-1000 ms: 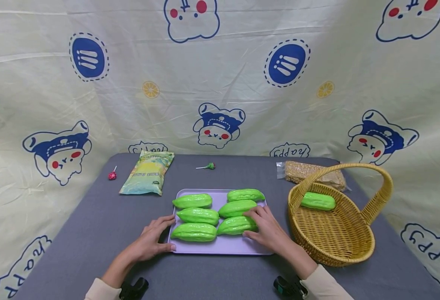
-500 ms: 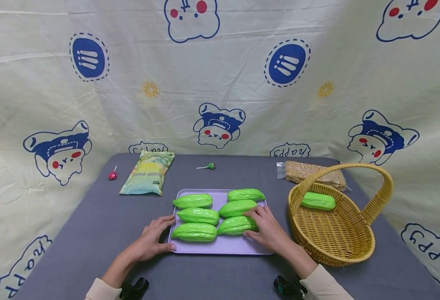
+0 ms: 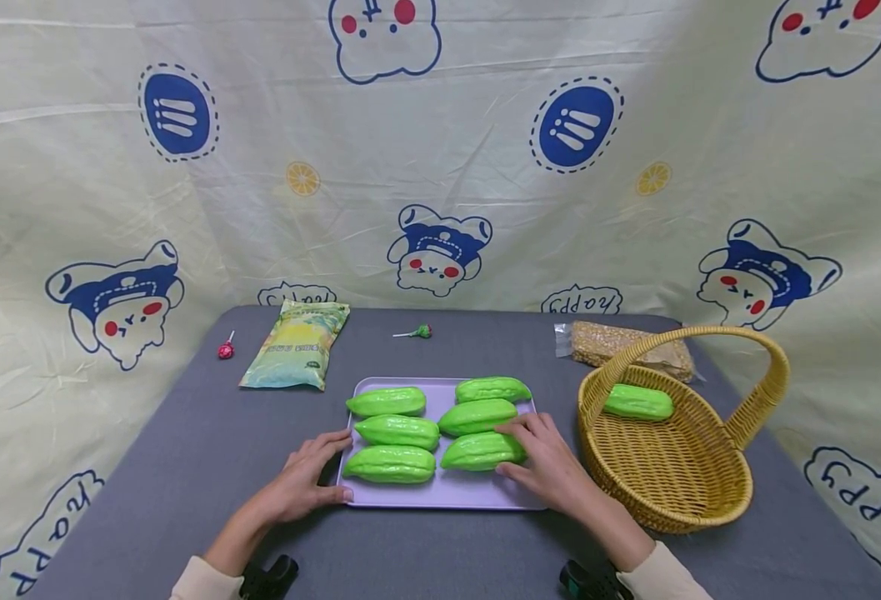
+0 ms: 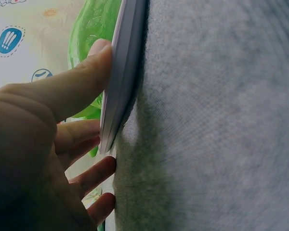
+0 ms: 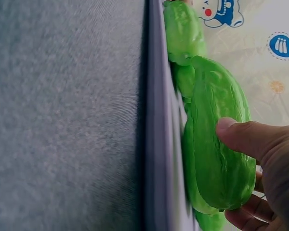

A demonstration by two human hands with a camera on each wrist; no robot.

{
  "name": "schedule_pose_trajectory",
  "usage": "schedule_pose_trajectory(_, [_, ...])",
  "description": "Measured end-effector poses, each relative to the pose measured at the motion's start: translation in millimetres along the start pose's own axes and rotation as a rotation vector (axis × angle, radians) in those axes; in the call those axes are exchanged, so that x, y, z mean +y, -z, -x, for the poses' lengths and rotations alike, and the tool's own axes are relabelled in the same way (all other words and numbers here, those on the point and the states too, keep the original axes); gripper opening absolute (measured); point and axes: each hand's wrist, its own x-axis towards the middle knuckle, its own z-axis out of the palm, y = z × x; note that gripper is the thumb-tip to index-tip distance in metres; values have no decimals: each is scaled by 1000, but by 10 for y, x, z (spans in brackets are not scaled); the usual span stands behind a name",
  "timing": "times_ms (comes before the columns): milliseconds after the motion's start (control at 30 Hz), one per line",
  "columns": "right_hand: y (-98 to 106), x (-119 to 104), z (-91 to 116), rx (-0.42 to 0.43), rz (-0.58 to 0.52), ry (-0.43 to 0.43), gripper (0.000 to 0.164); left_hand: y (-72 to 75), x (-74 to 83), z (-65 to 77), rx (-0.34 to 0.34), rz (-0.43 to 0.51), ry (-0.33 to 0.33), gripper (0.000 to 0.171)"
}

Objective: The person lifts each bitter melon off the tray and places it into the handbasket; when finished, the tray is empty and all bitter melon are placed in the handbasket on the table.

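Note:
A light purple tray (image 3: 485, 493) bears several glossy green bitter melons in two columns, three on the left and three on the right. My right hand (image 3: 548, 462) grips the nearest bitter melon (image 3: 481, 452) of the right column by its right end. In the right wrist view, the thumb lies along that bitter melon's (image 5: 216, 139) side while other fingers show behind it. At the tray's left edge, my left hand (image 3: 301, 475) touches the rim with spread, fairly straight fingers. Its thumb (image 4: 94, 67) rests on the tray's edge in the left wrist view.
A wicker basket (image 3: 665, 487) with a tall handle stands right of the tray, one bitter melon (image 3: 638, 402) inside. Behind it lies a clear bag of grains (image 3: 598, 342). A yellow-green packet (image 3: 293, 350), a red lollipop (image 3: 226, 350) and a green lollipop (image 3: 421, 332) lie farther back.
My right hand has shifted slightly to the right, taking the nearest bitter melon of the right column with it. The left hand and the tray have stayed in place.

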Motion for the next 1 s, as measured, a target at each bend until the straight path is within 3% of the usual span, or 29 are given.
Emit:
schedule_pose_trajectory(367, [319, -37, 102, 24, -12, -13, 54, 5, 2, -5, -2, 0, 3, 72])
schedule_pose_trajectory(733, [622, -17, 197, 108, -9, -2, 57, -7, 8, -3, -13, 13, 27, 72])
schedule_pose_trajectory(1000, [872, 26, 255, 138, -1, -38, 59, -13, 7, 2, 7, 4, -3, 71])
